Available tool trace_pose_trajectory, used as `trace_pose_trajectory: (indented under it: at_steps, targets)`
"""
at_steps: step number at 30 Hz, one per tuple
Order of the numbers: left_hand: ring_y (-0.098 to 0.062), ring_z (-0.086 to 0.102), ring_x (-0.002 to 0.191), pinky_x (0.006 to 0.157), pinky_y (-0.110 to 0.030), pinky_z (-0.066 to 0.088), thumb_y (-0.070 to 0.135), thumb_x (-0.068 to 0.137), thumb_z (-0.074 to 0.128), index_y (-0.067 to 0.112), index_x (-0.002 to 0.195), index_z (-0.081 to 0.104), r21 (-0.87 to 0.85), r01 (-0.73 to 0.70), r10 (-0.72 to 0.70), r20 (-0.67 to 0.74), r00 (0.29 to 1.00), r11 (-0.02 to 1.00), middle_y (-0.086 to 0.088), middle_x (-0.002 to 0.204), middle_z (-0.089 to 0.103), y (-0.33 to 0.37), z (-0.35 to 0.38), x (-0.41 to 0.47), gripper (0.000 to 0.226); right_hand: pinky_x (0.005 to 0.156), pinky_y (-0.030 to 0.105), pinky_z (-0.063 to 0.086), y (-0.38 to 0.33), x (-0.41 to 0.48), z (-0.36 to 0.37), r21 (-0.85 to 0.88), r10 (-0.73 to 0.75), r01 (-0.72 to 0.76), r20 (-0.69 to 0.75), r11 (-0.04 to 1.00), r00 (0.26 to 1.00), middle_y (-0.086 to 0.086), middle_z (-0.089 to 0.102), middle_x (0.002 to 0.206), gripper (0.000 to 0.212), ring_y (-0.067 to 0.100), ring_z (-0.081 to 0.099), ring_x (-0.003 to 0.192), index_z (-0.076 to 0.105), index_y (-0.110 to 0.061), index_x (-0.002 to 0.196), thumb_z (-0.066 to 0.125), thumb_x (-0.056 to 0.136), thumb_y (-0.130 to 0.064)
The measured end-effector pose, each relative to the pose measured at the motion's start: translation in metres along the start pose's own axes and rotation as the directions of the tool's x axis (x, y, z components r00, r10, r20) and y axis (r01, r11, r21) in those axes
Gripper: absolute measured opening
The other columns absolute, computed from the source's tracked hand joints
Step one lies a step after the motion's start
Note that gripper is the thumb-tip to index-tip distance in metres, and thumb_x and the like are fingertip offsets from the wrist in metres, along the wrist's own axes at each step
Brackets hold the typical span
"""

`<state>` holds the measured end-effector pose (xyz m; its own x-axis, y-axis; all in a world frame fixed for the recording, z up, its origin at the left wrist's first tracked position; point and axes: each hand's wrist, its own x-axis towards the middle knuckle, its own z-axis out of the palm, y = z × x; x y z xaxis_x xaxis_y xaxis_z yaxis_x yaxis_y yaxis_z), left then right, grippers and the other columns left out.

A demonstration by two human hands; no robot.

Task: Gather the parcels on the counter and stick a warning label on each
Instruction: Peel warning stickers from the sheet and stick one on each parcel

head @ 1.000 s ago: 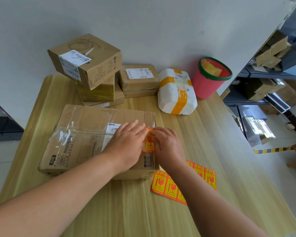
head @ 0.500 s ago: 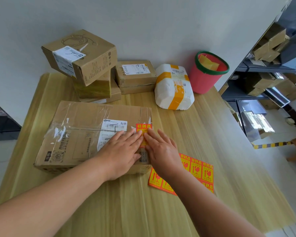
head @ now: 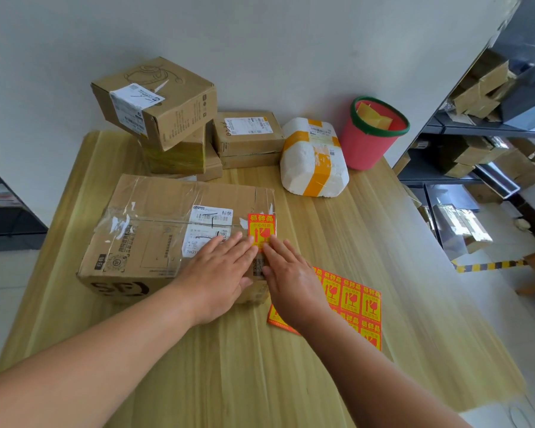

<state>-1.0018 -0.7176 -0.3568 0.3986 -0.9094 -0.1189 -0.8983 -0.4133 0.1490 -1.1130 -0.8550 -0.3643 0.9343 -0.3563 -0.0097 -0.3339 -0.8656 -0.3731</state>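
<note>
Wooden counter (head: 383, 304) against a white wall. I've got my left hand (head: 220, 273) and right hand (head: 291, 279) flat on the big taped box (head: 155, 211), fingers straight, gripping nothing, tips touching the bottom edge of the warning label (head: 261, 228) stuck near its right end. Beside it, the label sheet (head: 359, 304) lies under my right wrist. More parcels (head: 167, 118) are stacked at the back.

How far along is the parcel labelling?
Done: the large taped cardboard box carries one orange warning label. In hand: left hand and right hand press it down. Left: the tilted brown cardboard box, flat brown cardboard box and white foam parcel show no orange label.
</note>
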Motion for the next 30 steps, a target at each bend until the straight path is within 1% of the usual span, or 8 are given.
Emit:
trace_pose_trajectory:
  at_steps: [3, 6, 10, 14, 19, 24, 27, 30]
  targets:
    - [-0.007, -0.028, 0.137, 0.111, -0.031, -0.02, 0.047, 0.099, 0.018, 0.023, 0.149, -0.01, 0.028, -0.01, 0.01, 0.022, 1.0, 1.0, 0.007, 0.155, -0.02, -0.001, 0.003, -0.008, 0.062, 0.116, 0.031, 0.014, -0.003, -0.011, 0.003, -0.029, 0.004, -0.003, 0.018, 1.0, 1.0, -0.005, 0.011, 0.159, 0.053, 0.015, 0.011, 0.146, 0.023, -0.019, 0.15, 0.033, 0.101, -0.036]
    - [-0.01, -0.023, 0.141, 0.111, -0.032, -0.017, 0.046, 0.099, 0.02, 0.023, 0.149, -0.009, 0.024, 0.0, -0.001, 0.054, 0.999, 1.0, 0.007, 0.156, -0.019, 0.0, 0.001, -0.009, 0.062, 0.114, 0.032, 0.015, -0.003, -0.015, 0.006, -0.024, 0.033, -0.032, 0.055, 0.999, 0.998, -0.009, 0.005, 0.159, 0.055, 0.014, 0.012, 0.145, 0.017, -0.022, 0.151, 0.031, 0.101, -0.038]
    - [-0.011, -0.019, 0.143, 0.113, -0.033, -0.015, 0.049, 0.099, 0.021, 0.023, 0.15, -0.007, -0.022, 0.012, -0.011, 0.037, 0.999, 1.0, 0.006, 0.157, -0.016, -0.005, -0.007, -0.008, 0.064, 0.114, 0.037, 0.025, -0.01, -0.01, 0.0, 0.047, 0.086, -0.088, 0.043, 0.995, 0.995, -0.008, 0.005, 0.16, 0.058, 0.015, 0.017, 0.144, 0.018, -0.024, 0.151, 0.036, 0.099, -0.043]
    - [-0.013, -0.02, 0.143, 0.115, -0.034, -0.012, 0.056, 0.095, 0.023, 0.024, 0.15, -0.009, -0.059, 0.123, -0.125, -0.037, 0.991, 0.991, 0.003, 0.157, -0.018, -0.028, -0.015, -0.027, 0.072, 0.107, 0.036, 0.031, -0.022, -0.013, -0.002, 0.13, 0.205, -0.202, -0.012, 0.971, 0.979, -0.007, 0.002, 0.16, 0.065, 0.016, 0.02, 0.143, 0.012, -0.026, 0.151, 0.039, 0.096, -0.048]
    - [-0.019, -0.019, 0.143, 0.113, -0.039, -0.011, 0.064, 0.09, 0.026, 0.021, 0.15, -0.009, -0.042, 0.326, -0.329, -0.062, 0.942, 0.944, -0.002, 0.157, -0.018, -0.072, -0.027, -0.057, 0.081, 0.117, 0.039, 0.012, -0.041, -0.001, -0.002, -0.054, 0.186, -0.186, -0.01, 0.981, 0.983, -0.001, -0.001, 0.16, 0.069, 0.018, -0.001, 0.146, 0.009, -0.02, 0.152, 0.034, 0.096, -0.053]
    - [-0.019, -0.021, 0.142, 0.113, -0.039, -0.011, 0.067, 0.088, 0.021, 0.019, 0.149, -0.012, -0.047, 0.428, -0.429, -0.013, 0.903, 0.902, -0.003, 0.156, -0.022, -0.101, -0.024, -0.086, 0.085, 0.115, 0.037, -0.007, -0.053, 0.027, 0.004, -0.234, 0.163, -0.139, 0.087, 0.962, 0.983, 0.0, -0.016, 0.158, 0.082, 0.017, -0.022, 0.143, -0.004, -0.017, 0.151, 0.008, 0.089, -0.069]
    - [-0.019, -0.026, 0.141, 0.116, -0.041, -0.009, 0.068, 0.088, 0.018, 0.019, 0.148, -0.016, -0.042, 0.432, -0.431, 0.023, 0.902, 0.901, -0.002, 0.154, -0.026, -0.108, -0.018, -0.092, 0.085, 0.115, 0.037, -0.008, -0.05, 0.036, 0.011, -0.293, 0.207, -0.156, 0.15, 0.943, 0.967, 0.0, -0.018, 0.158, 0.084, 0.017, -0.021, 0.143, -0.009, -0.018, 0.15, 0.005, 0.087, -0.071]
    - [-0.02, -0.027, 0.14, 0.115, -0.042, -0.009, 0.067, 0.088, 0.019, 0.019, 0.148, -0.017, -0.063, 0.428, -0.424, 0.063, 0.903, 0.902, -0.002, 0.153, -0.028, -0.11, -0.014, -0.093, 0.084, 0.115, 0.038, -0.007, -0.047, 0.039, 0.014, -0.304, 0.211, -0.162, 0.138, 0.939, 0.968, 0.0, -0.015, 0.158, 0.085, 0.017, -0.019, 0.144, -0.008, -0.019, 0.151, 0.002, 0.085, -0.072]
